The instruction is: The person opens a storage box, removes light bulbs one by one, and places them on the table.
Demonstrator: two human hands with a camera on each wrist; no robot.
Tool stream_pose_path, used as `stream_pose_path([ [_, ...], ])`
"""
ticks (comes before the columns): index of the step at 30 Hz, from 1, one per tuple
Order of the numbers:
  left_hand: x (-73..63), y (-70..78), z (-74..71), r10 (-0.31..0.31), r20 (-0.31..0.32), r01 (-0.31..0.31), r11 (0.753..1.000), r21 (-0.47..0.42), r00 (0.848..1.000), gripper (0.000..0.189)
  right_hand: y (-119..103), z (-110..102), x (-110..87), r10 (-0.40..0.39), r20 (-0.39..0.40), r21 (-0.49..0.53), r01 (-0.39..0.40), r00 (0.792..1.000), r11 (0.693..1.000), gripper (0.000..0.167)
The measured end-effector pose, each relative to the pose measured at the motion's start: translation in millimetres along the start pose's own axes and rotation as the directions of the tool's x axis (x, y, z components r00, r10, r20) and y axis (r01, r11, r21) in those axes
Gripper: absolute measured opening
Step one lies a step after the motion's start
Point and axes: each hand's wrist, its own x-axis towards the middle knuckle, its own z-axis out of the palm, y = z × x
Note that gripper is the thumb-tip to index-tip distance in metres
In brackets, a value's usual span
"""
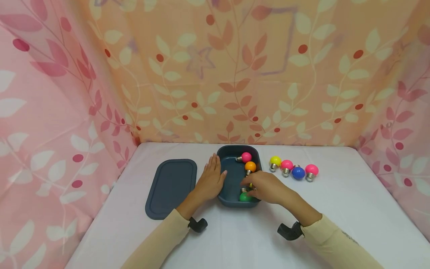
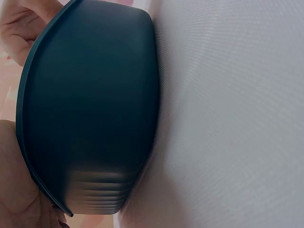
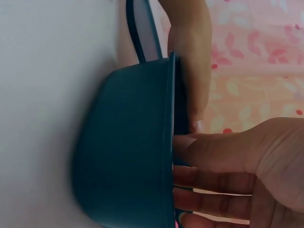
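A dark blue-grey box stands on the table with several small coloured light bulbs inside. Along its right side lie a pink bulb, an orange bulb and a green bulb. My right hand reaches over the right rim and pinches a yellow bulb between thumb and fingers, just behind the green one. In the right wrist view the fingertips dip below the rim, partly hidden by the wall. My left hand rests against the box's left rim, its fingers straight.
Left of the box lies a flat dark lid. To the right sit a yellow bulb, a pink bulb, a blue bulb and another pink bulb. Patterned curtains hang behind and beside the white table.
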Motion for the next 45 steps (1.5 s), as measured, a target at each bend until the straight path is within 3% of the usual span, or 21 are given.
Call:
stream_pose_path([
  [8,0.3,1.1,-1.7,0.001,0.003,-0.001,1.000,-0.004,1.000,0.068,0.1,2.9,8.1,0.026,0.124,-0.039,-0.021,0.992,0.999,0.033],
  [15,-0.7,0.2,-1.6,0.004,0.008,-0.004,1.000,-0.003,1.000,0.069,1.3,11.5,13.8,0.024,0.139,-0.105,-0.009,0.990,0.994,0.036],
  [24,0.3,-1.5,-0.9,0.010,0.000,-0.010,1.000,-0.020,1.000,0.068,3.6,14.2,22.2,-0.069,0.147,-0.204,0.098,0.987,0.974,0.035],
  [31,0.3,-0.8,-1.6,0.006,0.009,-0.006,1.000,-0.006,1.000,0.069,13.7,18.9,25.3,-0.167,0.077,-0.254,0.181,0.983,0.950,0.037],
  [34,0.5,-1.0,-1.6,0.011,0.005,-0.011,1.000,-0.006,1.000,0.068,18.0,19.4,25.4,-0.179,0.034,-0.232,0.182,0.983,0.955,0.042],
  [40,0.7,-0.6,-1.9,0.014,0.001,-0.014,1.000,0.001,1.000,0.068,23.9,15.0,22.8,-0.133,-0.050,-0.127,0.126,0.990,0.984,0.048],
  [45,0.8,-0.4,-1.4,0.014,-0.002,-0.014,1.000,0.001,1.000,0.068,29.9,12.1,16.4,-0.103,-0.138,0.040,0.109,0.985,0.993,0.048],
])
